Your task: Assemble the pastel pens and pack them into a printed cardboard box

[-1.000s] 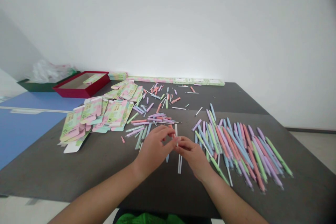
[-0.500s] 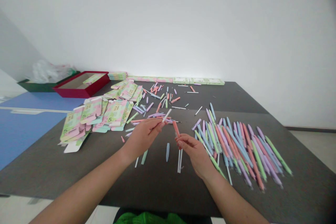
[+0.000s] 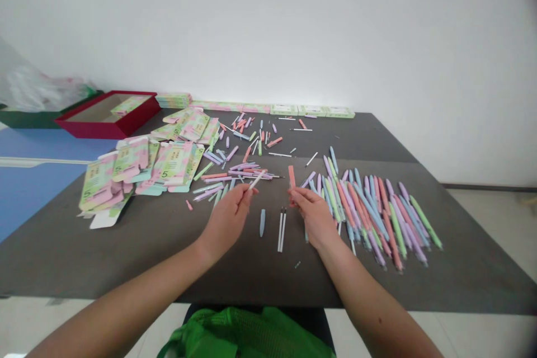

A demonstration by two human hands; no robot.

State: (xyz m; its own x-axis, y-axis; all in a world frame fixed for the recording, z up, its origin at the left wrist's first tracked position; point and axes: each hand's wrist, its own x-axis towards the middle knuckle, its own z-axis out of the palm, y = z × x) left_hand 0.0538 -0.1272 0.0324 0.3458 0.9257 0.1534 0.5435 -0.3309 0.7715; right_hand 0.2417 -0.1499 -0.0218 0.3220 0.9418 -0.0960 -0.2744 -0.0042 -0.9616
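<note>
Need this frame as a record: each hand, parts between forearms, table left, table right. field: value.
left hand: pinching white stick
right hand: pinching orange tube
stick/tube: apart
between forearms: blue barrel, two white refills, lying on dark table
table left: overlapping printed cartons; red box beyond
table right: pile of multicoloured pens

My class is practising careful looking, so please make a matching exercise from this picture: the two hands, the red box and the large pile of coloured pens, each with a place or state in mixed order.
Things
1. Left hand
2. Right hand
3. Red box
4. Large pile of pens

Places and states
A. Holds a coral piece
B. Spread over the right side of the table
C. Holds a white stick
D. Open, with a printed packet inside

Pairs: 1-C, 2-A, 3-D, 4-B
</note>
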